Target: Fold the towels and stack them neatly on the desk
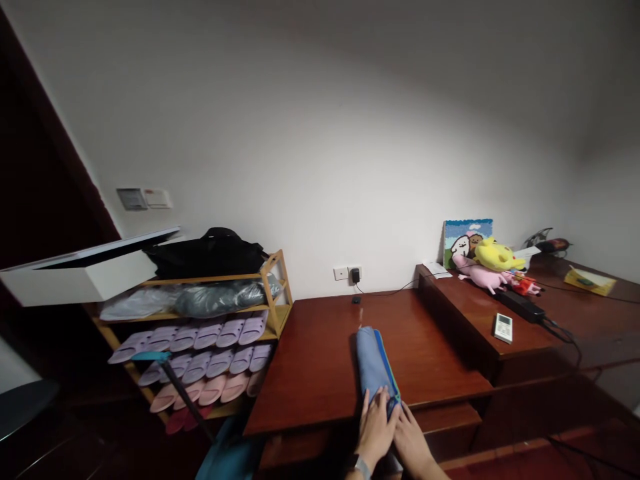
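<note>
The left hand (pixel 375 430) and right hand (pixel 413 435) are together at the near end of a folded blue cloth (pixel 373 363), side by side with their fingers pressed onto it. The cloth lies lengthwise on the bench (pixel 320 373), running away from the hands, with a green edge along its right side. There is one cloth, and a watch (pixel 361 467) sits on the left wrist.

Well ahead of the hands and to the right, a raised bench shelf (pixel 465 313) carries one remote (pixel 503 327), one black power brick (pixel 520 307), one yellow soft toy (pixel 497 255), one pink soft toy (pixel 480 273) and one picture board (pixel 467 243).

To the left of the hands stands one wooden shoe rack (pixel 280 300). It holds about five lilac slippers (pixel 193 337) on one row, about five more (pixel 207 363) below, and about five pink ones (pixel 210 390) under those. One black bag (pixel 207 253) and one white box (pixel 85 273) sit on top. Straight ahead, one charger (pixel 355 275) is plugged into the wall.
</note>
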`<state>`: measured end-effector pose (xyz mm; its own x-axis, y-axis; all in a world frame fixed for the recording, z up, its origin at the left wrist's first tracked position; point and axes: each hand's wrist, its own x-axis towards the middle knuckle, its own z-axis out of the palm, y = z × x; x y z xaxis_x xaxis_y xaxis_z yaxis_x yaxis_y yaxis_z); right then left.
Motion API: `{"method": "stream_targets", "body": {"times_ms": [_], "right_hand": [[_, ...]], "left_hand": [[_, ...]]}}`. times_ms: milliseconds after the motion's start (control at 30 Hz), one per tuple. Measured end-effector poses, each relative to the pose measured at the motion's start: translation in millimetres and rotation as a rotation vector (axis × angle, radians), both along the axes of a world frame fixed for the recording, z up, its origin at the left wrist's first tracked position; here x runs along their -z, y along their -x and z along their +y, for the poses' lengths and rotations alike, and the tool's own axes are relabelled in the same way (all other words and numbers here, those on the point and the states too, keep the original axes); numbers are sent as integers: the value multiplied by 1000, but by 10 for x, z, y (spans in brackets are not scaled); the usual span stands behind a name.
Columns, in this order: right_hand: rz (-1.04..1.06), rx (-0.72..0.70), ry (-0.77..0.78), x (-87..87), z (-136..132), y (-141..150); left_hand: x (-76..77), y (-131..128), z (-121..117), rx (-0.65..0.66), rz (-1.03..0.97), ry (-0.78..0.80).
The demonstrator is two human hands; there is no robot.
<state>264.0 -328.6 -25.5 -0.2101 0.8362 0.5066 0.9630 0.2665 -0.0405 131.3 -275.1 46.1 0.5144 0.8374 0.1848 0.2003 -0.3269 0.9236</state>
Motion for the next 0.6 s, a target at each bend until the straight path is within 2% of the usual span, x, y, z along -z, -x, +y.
{"method": "stream_targets", "body": {"times_ms": [100, 200, 367, 467, 533, 600], "right_hand": [[-37, -28, -54, -47, -165, -84], [-81, -55, -135, -97, -235, -61], [-165, 38, -170, -79, -87, 100], [-133, 32, -109, -15, 9, 134], [-28, 34, -53, -37, 25, 123], [166, 30, -1, -155, -12, 82]], "left_hand": [[47, 231, 51, 51, -18, 30], [164, 315, 113, 58, -46, 81], [262, 251, 208, -191, -370, 386], [345, 358, 177, -294, -486, 388], [512, 531, 71, -428, -465, 353], [757, 744, -116, -558, -310, 335]]}}
